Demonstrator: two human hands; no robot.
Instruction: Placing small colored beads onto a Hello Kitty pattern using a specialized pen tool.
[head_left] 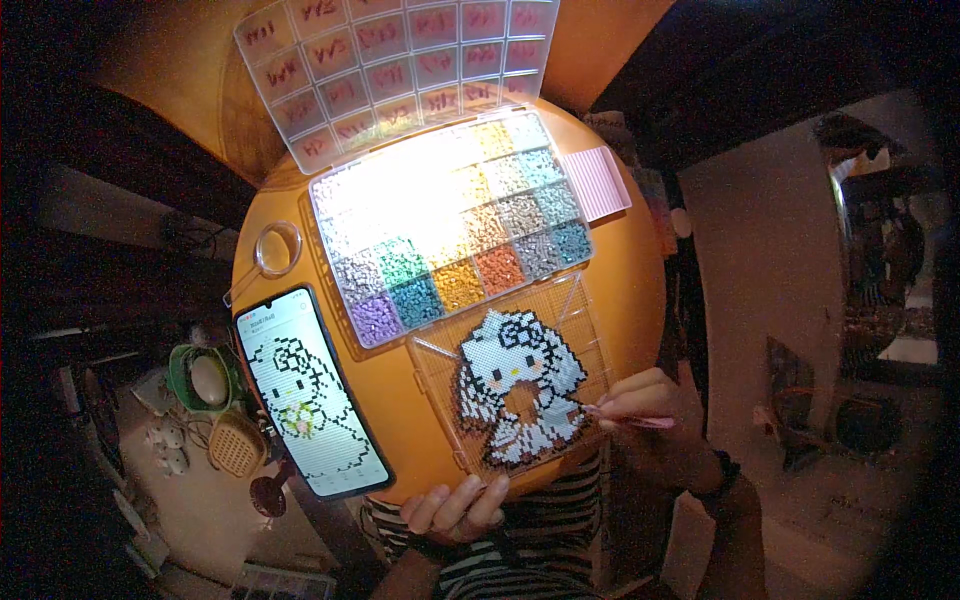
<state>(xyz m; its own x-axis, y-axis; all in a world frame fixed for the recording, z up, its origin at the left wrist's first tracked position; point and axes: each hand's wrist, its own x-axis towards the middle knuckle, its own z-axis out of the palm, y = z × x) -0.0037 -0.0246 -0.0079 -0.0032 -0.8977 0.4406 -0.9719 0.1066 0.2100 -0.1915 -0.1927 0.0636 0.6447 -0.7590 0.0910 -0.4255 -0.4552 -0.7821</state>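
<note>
A clear square pegboard (448,400) lies on the table, bearing a fuse-bead picture (522,380) of a white cat figure with a dark bow, black outline and long white dress. A bare gap shows in the figure's middle. At the board's right edge, my right hand (640,397) pinches pink tweezers (652,423), their tip over the picture's right side; whether a bead is in the tip is too small to tell. Below the board's lower left corner, my left hand (455,508) rests its outstretched fingers at the table's near edge, with nothing visible in them.
Beyond the board stands a divided bead box (375,318), its clear lid (390,75) raised; glare whitens several compartments. A phone (312,395) showing the pattern lies left, below a small round clear scoop (278,249). A pink striped card (597,184) sits right on the round table (635,300).
</note>
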